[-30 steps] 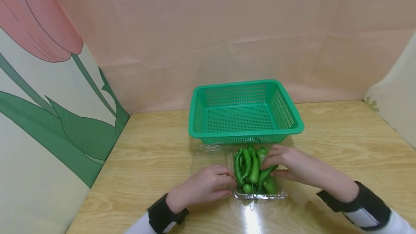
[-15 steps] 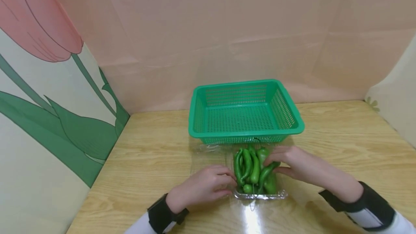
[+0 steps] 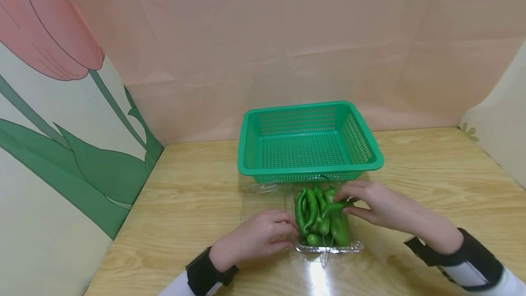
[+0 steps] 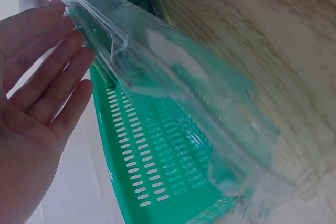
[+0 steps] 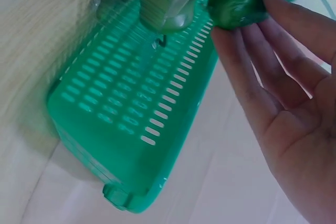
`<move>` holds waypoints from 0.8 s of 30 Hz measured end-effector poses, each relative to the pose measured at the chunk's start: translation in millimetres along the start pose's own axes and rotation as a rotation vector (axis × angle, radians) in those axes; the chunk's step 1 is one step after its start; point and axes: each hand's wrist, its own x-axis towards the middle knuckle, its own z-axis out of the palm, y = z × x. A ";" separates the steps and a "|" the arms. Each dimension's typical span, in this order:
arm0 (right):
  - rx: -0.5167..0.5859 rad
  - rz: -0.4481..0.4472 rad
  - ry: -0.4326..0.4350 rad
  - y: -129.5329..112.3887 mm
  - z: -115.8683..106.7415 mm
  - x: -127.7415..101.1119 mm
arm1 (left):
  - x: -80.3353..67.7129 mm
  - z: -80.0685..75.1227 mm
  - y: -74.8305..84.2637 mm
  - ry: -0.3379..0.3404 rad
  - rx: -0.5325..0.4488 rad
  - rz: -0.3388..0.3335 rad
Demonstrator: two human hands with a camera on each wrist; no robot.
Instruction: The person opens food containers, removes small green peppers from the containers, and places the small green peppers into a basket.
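My right hand point(image 3: 371, 200) pinches a curved green pepper point(image 3: 334, 208) between thumb and fingers, over the right side of a clear plastic box point(image 3: 328, 249). In the right wrist view the held pepper point(image 5: 236, 8) is dark and glossy, its narrow end pointing away past the thumb. Several more green peppers point(image 3: 311, 209) lie in the box, long thin ones at the left and a fatter one point(image 3: 340, 229) at the right. Fingertips of my left hand point(image 3: 267, 234) rest at the box's left edge; in the left wrist view its fingers point(image 4: 68, 66) are nearly straight and grip nothing.
A green slotted plastic basket point(image 3: 312, 168) stands just behind the box, with nothing in it. The box's clear lid point(image 3: 260, 200) lies folded out to the left on the wooden table point(image 3: 197, 186). A pink cloth point(image 3: 287, 58) hangs behind.
My right hand has drawn the curved pepper up and turned it from slanting to nearly level, uncovering the fatter pepper beneath. The left hand has stayed put.
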 end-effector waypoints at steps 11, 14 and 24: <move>0.167 0.198 0.004 -0.6 -5.9 12.3 | 0.4 -0.2 0.7 0.007 0.010 0.000; 0.184 0.219 0.033 0.8 -7.1 17.9 | 0.0 0.4 0.6 0.008 0.016 0.001; 0.112 0.150 0.128 9.9 -8.6 42.4 | -0.3 0.9 0.9 0.004 0.032 0.005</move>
